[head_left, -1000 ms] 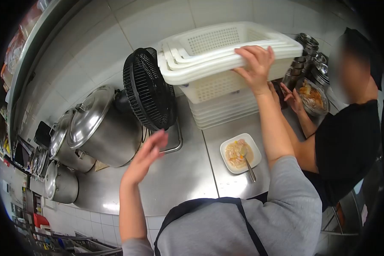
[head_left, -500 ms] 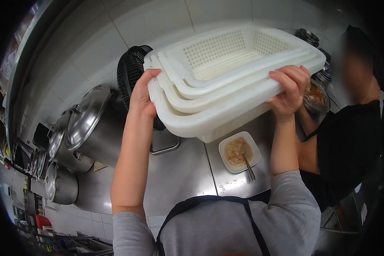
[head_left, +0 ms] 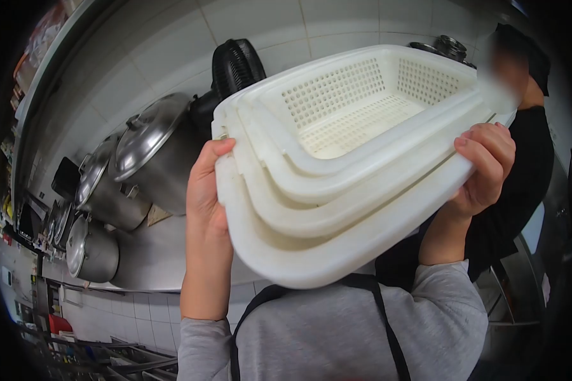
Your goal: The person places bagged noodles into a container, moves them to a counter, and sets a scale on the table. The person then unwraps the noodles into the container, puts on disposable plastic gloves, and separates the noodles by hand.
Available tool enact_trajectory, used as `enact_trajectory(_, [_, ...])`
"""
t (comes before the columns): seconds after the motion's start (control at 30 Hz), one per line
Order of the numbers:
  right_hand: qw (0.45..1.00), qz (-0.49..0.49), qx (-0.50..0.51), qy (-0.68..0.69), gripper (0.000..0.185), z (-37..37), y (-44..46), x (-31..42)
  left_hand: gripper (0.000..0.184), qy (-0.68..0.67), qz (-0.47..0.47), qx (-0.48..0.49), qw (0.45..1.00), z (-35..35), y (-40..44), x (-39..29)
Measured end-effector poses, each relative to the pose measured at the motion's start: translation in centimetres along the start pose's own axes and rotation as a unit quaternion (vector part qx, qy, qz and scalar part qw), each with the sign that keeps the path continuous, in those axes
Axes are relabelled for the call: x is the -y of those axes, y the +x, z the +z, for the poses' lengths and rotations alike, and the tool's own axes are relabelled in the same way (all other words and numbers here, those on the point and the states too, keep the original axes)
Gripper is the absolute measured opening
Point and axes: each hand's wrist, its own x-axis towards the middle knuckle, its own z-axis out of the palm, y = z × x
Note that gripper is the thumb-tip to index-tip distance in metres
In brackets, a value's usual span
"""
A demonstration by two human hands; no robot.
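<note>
A stack of nested white plastic baskets is held up in front of my chest, tilted so its inside faces me. The innermost basket has perforated walls and floor, and nothing lies in it. My left hand grips the left end, thumb over the rim. On the near right side, my right hand is closed round the rim, fingers curled over the top. Parts of both hands are hidden under the stack.
Large lidded steel pots stand on the steel counter at left. A black fan is behind the baskets, against the tiled wall. Close on the right stands another person in black. Some metalware sits at the back right.
Both hands have brought the basket stack nearer my body and a little right. The bowl of food with a spoon is now hidden behind it. My view has shifted too.
</note>
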Motion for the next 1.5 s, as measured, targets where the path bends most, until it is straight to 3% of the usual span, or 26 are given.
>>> enact_trajectory(0.1, [1.000, -0.006, 0.020, -0.011, 0.052, -1.3, 0.9, 5.0, 0.039, -0.004, 0.079, 0.024, 0.997, -0.1, -7.0, 0.9])
enact_trajectory(0.13, [1.000, 0.001, 0.020, 0.002, 0.048, -1.4, 1.5, 6.9, 0.033, 0.031, 0.071, -0.098, 0.992, 0.9, -8.7, 0.9])
enact_trajectory(0.27, [0.995, 0.032, 0.070, 0.068, 0.042, -1.4, 1.4, 13.6, 0.041, 0.041, 0.070, -0.098, 0.992, -3.2, -15.2, -0.1])
enact_trajectory(0.33, [0.990, 0.059, 0.084, 0.099, 0.042, -0.4, -0.1, 16.9, 0.044, 0.088, 0.142, -0.132, 0.977, -4.6, -18.0, -0.1])
enact_trajectory(0.53, [0.965, 0.124, 0.154, 0.171, 0.036, 3.0, -5.4, 24.2, 0.048, 0.124, 0.090, -0.235, 0.960, -13.3, -22.7, -2.3])
enact_trajectory(0.6, [0.955, 0.003, 0.189, 0.228, 0.025, 3.7, -6.7, 25.5, 0.051, 0.134, 0.094, -0.238, 0.957, -16.5, -24.0, -2.8])
enact_trajectory(0.7, [0.924, 0.003, 0.249, 0.292, 0.016, 4.8, -7.2, 28.5, 0.057, 0.151, 0.101, -0.252, 0.950, -17.1, -24.5, -2.3])
enact_trajectory(0.9, [0.864, -0.009, 0.342, 0.370, 0.019, 8.8, -8.4, 31.2, 0.061, 0.119, 0.132, -0.260, 0.949, -21.7, -23.9, -2.9])
enact_trajectory(0.93, [0.821, -0.012, 0.395, 0.413, 0.024, 9.2, -8.6, 30.9, 0.061, 0.123, 0.134, -0.252, 0.950, -22.1, -23.6, -2.9])
enact_trajectory(1.07, [0.810, 0.000, 0.354, 0.467, 0.027, 10.5, -8.2, 26.8, 0.060, 0.106, 0.158, -0.271, 0.944, -23.8, -22.1, -2.9])
enact_trajectory(1.13, [0.806, 0.072, 0.389, 0.441, 0.028, 11.0, -8.5, 22.7, 0.059, 0.126, 0.141, -0.297, 0.936, -26.0, -21.8, -4.3])
enact_trajectory(1.17, [0.820, 0.102, 0.378, 0.418, 0.027, 11.1, -8.6, 20.2, 0.058, 0.149, 0.126, -0.323, 0.926, -28.4, -21.9, -6.3])
enact_trajectory(1.2, [0.832, 0.132, 0.367, 0.395, 0.026, 11.2, -8.8, 17.4, 0.057, 0.287, 0.038, -0.309, 0.906, -39.8, -23.0, -13.0])
enact_trajectory(1.23, [0.850, 0.157, 0.337, 0.372, 0.027, 11.1, -8.9, 14.4, 0.058, 0.525, 0.100, -0.413, 0.737, -40.1, -22.8, -14.9])
enact_trajectory(1.27, [0.868, 0.178, 0.306, 0.347, 0.027, 11.1, -9.0, 11.0, 0.058, 0.708, 0.155, -0.478, 0.497, -39.4, -22.3, -15.8])
enact_trajectory(1.33, [0.895, 0.233, 0.242, 0.292, 0.031, 11.3, -10.0, 4.2, 0.061, 0.727, 0.352, -0.371, 0.458, -30.6, -17.9, -16.5])
enact_trajectory(1.4, [0.870, 0.388, 0.188, 0.239, 0.030, 11.4, -10.7, -2.2, 0.060, 0.638, 0.377, -0.272, 0.614, -16.7, -12.1, -12.3])
enact_trajectory(1.5, [0.864, 0.462, 0.111, 0.168, 0.030, 12.5, -12.9, -12.2, 0.061, 0.667, 0.326, -0.081, 0.665, -7.6, -4.2, -7.6])
